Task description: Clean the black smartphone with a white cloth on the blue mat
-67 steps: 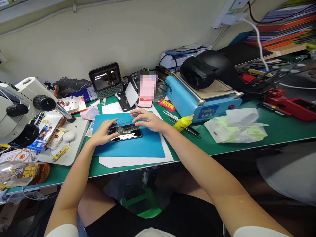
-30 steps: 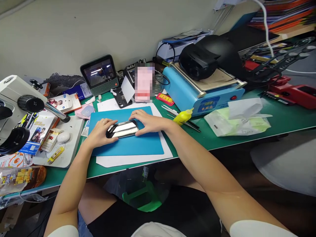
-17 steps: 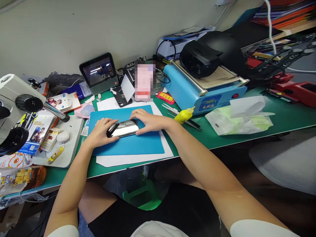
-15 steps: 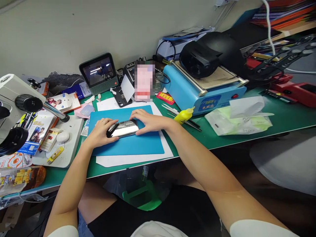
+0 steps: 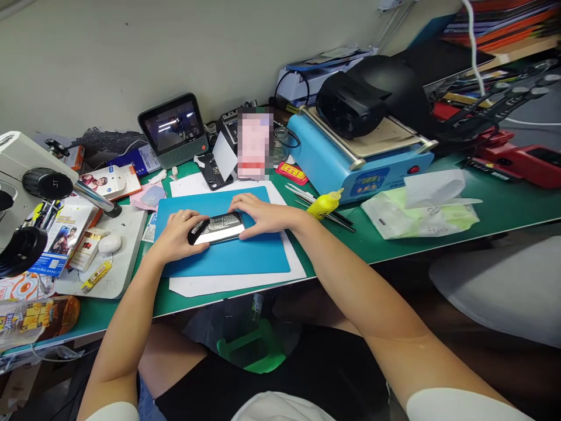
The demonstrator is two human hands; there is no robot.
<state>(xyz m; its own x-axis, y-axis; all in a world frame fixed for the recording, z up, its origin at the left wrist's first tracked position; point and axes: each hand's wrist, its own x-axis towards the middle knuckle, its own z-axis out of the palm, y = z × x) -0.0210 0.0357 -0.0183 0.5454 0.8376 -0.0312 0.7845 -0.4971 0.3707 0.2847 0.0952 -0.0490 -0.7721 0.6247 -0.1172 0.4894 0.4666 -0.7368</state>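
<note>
A dark phone (image 5: 219, 229) with a shiny, reflective face lies sideways on a blue mat (image 5: 236, 261), which rests on white paper (image 5: 197, 287). My left hand (image 5: 180, 235) grips the phone's left end, thumb along the near edge and fingers at the far side; a ring shows on one finger. At the right end, my right hand (image 5: 256, 215) holds the phone between thumb and fingers. Beyond the mat a black phone case or back (image 5: 214, 174) lies beside a pink, blurred-out card (image 5: 253, 140).
A microscope (image 5: 44, 181) stands at the left over a pale base, near a bottle (image 5: 39, 318). A smart display (image 5: 173, 131) is at the back. To the right are a yellow bottle (image 5: 325, 204), tweezers, a blue machine (image 5: 355, 169) and a tissue pack (image 5: 421, 216).
The whole view has shifted very slightly. The reflection on the phone's face looks different, and both hands keep their hold at its ends.
</note>
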